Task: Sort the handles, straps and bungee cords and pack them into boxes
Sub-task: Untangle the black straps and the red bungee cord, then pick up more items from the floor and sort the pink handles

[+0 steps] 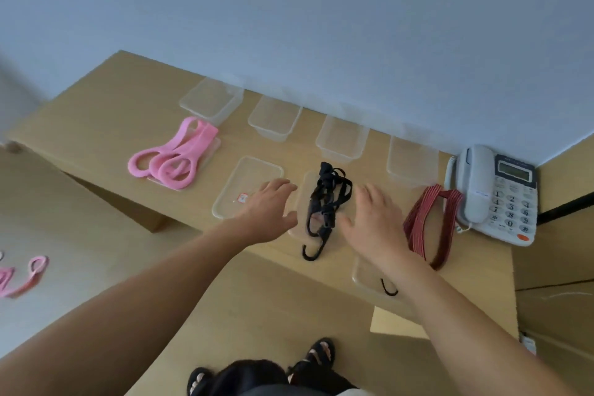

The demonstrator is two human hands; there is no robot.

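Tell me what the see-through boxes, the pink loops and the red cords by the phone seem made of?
Clear boxes: likely thin translucent plastic; the table shows through their walls.
Pink straps: soft matte fabric or foam, perhaps; flat bands without shine.
Red bungee cords: probably woven elastic sheath; fine stripes run along them.

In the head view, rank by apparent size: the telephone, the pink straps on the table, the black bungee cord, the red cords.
1. Telephone
2. Pink straps
3. Red cords and black bungee cord: too alike to rank
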